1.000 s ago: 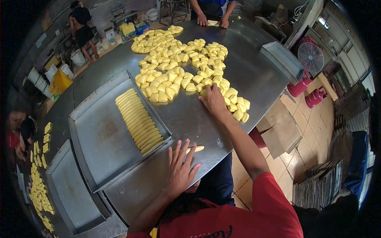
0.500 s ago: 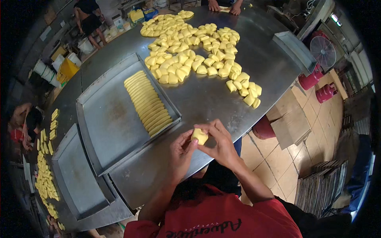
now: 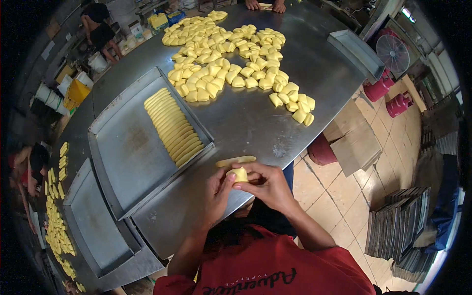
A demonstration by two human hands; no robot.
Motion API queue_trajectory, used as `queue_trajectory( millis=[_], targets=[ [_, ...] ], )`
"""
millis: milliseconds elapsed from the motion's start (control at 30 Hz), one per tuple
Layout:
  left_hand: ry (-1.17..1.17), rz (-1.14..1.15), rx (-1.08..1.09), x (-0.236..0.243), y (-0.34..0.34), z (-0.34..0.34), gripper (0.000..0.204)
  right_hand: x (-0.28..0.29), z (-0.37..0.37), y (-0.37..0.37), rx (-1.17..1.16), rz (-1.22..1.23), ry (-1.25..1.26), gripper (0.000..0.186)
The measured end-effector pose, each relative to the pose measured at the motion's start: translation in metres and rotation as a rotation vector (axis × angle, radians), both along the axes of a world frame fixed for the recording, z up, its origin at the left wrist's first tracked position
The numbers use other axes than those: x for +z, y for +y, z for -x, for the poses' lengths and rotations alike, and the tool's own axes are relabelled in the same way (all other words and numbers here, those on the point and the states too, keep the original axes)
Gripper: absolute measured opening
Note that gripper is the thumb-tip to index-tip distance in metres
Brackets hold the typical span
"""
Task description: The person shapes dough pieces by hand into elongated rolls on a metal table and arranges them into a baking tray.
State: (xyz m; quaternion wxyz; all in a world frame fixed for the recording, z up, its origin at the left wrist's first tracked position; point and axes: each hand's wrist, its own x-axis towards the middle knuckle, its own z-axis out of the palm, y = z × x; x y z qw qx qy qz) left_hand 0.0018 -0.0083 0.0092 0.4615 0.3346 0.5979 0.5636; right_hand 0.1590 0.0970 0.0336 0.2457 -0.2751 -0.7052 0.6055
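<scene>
Both my hands meet over the near edge of the metal table, holding one lump of yellow dough [image 3: 240, 175] between them. My left hand [image 3: 216, 196] grips it from the left, thumb on its near side. The fingers of my right hand [image 3: 268, 179] curl over its far and right sides. Just beyond my fingertips a flat, long strip of dough [image 3: 236, 161] lies on the table [image 3: 241, 118]. To the left, a large metal tray [image 3: 128, 162] carries a close row of long, slim dough pieces [image 3: 173, 129] along its right side.
Loose dough lumps [image 3: 216, 64] spread over the far table. A second tray [image 3: 96, 231] sits at left, near more dough pieces [image 3: 56, 231]; another tray [image 3: 356, 51] is at far right. Across the table another person's hands [image 3: 265, 6] handle dough. Red gas cylinders [image 3: 378, 88] stand on the floor.
The view has shifted, so the table's contents appear farther left. My hands, still around the dough lump, sit slightly lower and left in view. The flat dough strip now shows beyond them.
</scene>
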Motion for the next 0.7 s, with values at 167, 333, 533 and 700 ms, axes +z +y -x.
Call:
queue_trajectory(
  millis=[167, 333, 533, 700],
  targets=[
    [0.009, -0.037, 0.047, -0.010, -0.015, 0.005, 0.032, -0.025, -0.006, -0.004, -0.130, -0.105, -0.032, 0.027],
    [-0.159, 0.083, -0.025, 0.001, -0.013, 0.018, 0.030, -0.036, -0.011, 0.007, -0.027, 0.394, 0.207, 0.024],
    [0.070, 0.012, -0.039, -0.012, -0.014, 0.013, 0.038, -0.031, -0.018, 0.009, -0.001, 0.137, 0.033, 0.026],
    [-0.438, -0.049, -0.079, -0.001, -0.012, 0.014, 0.039, -0.022, -0.021, 0.011, 0.104, 0.289, 0.087, 0.029]
  ],
)
